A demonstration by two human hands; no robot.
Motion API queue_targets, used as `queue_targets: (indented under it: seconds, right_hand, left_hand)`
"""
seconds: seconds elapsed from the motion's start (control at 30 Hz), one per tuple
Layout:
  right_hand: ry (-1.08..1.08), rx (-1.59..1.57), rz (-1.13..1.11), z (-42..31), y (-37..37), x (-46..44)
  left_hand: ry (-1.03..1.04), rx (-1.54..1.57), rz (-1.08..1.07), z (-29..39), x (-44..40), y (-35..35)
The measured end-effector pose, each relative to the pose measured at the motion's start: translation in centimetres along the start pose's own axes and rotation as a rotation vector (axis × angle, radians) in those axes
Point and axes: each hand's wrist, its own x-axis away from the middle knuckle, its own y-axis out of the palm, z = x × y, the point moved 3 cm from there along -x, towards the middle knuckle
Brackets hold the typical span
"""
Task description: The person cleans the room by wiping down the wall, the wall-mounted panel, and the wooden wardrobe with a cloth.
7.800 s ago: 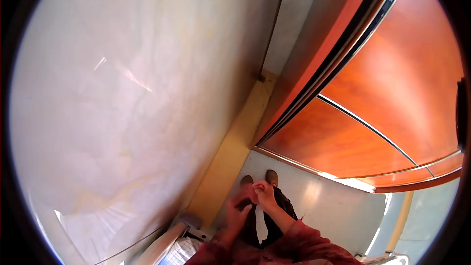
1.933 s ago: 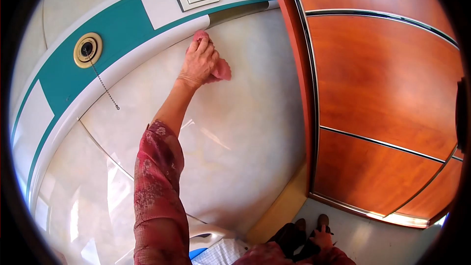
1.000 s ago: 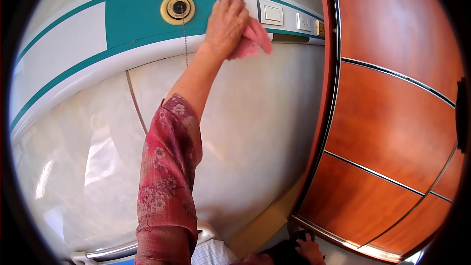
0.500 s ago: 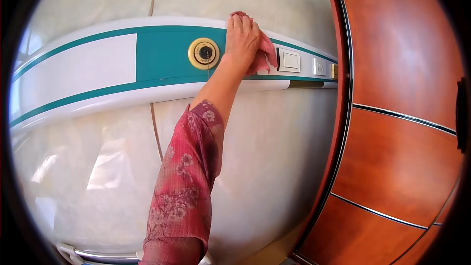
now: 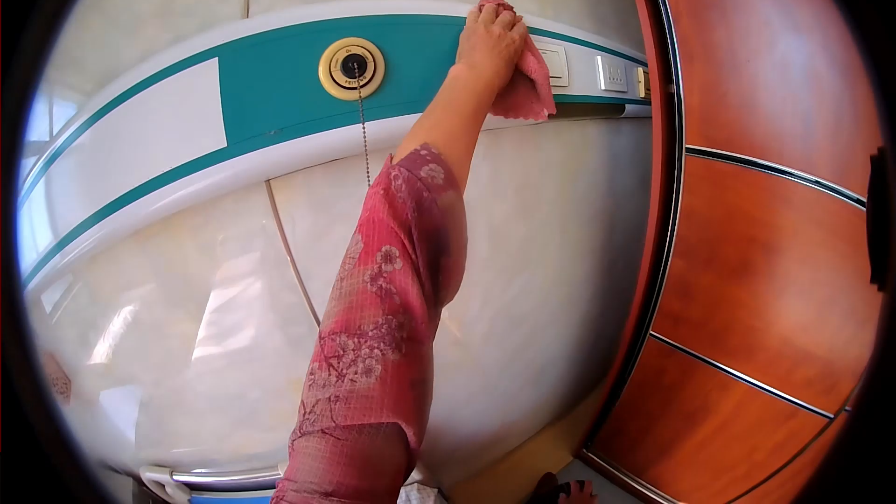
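My left hand [image 5: 492, 42] is closed on a pink cloth [image 5: 530, 84] and presses it against the wall-mounted panel [image 5: 271, 84], near its upper edge. Its fingers curl over the top of the cloth, while a loose corner hangs below on the right. The thumb is hidden. Just right of the hand, the cloth partly covers a white rocker switch [image 5: 554, 65]. To the left sits a round cream-coloured outlet [image 5: 352, 69] with a bead chain hanging from it. My right hand is out of view.
A white socket [image 5: 611, 74] is farther right on the panel. An orange-brown wood cabinet [image 5: 775, 252] with metal trim stands along the right side. Below the panel is a glossy, light wall [image 5: 523, 271]. A metal rail [image 5: 224, 477] shows at the bottom left.
My left hand has slid right and slightly up along the panel with the cloth, which now overlaps the rocker switch. The camera view has shifted, too.
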Motion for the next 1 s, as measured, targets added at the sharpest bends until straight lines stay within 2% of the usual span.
queue_targets:
  seconds: [0.07, 0.17, 0.23, 0.3, 0.33, 0.37, 0.43, 0.5, 0.6, 0.67, 0.77, 0.83, 0.9, 1.0]
  right_hand:
    - [0.032, -0.031, -0.082, 0.1, 0.1, 0.1]
    - [-0.005, 0.031, -0.013, 0.3, 1.3, 0.2]
    - [0.077, 0.033, 0.038, 0.0, 0.7, 0.9]
    - [0.070, 0.021, 0.044, 0.5, 1.1, 0.9]
    - [0.063, 0.000, 0.057, 0.7, 1.1, 0.6]
    - [0.061, 0.004, 0.061, 0.9, 1.3, 0.5]
    - [0.076, -0.067, 0.044, 1.1, 1.7, 0.4]
    - [0.100, -0.061, 0.027, 1.1, 1.3, 0.7]
    - [0.131, -0.092, 0.004, 0.5, 1.1, 1.3]
    - [0.129, -0.097, 0.006, 0.7, 0.7, 1.3]
    - [0.079, -0.115, 0.022, 1.4, 1.9, 1.2]
    - [-0.011, -0.059, 0.135, 2.2, 3.5, 0.5]
    - [-0.009, -0.048, 0.124, 2.1, 3.4, 0.6]
    - [-0.017, -0.022, 0.119, 1.6, 3.0, 0.6]
  left_hand:
    - [0.001, -0.021, -0.044, -0.3, 1.4, -1.7]
    - [-0.026, -0.067, -0.163, -1.5, 1.8, -3.8]
    - [-0.055, -0.093, -0.244, -2.6, 1.6, -5.6]
    - [-0.146, -0.090, -0.324, -4.6, 1.2, -7.3]
    - [-0.174, -0.055, -0.223, -5.9, 1.4, -7.5]
    - [-0.179, -0.058, -0.221, -6.8, 1.1, -7.8]
    - [-0.269, -0.015, -0.348, -8.6, 0.7, -9.2]
    - [-0.290, -0.010, -0.356, -9.6, 1.2, -10.5]
    - [-0.276, 0.045, -0.386, -8.9, 1.7, -9.6]
    - [-0.145, -0.134, -0.136, -6.6, 2.3, -7.4]
    - [-0.043, -0.107, -0.040, -3.8, 3.8, -5.8]
    - [0.013, -0.043, -0.043, -2.5, 5.1, -5.3]
    - [0.067, 0.011, -0.044, -2.2, 6.3, -6.2]
    - [0.120, 0.081, -0.194, -2.4, 8.2, -8.9]
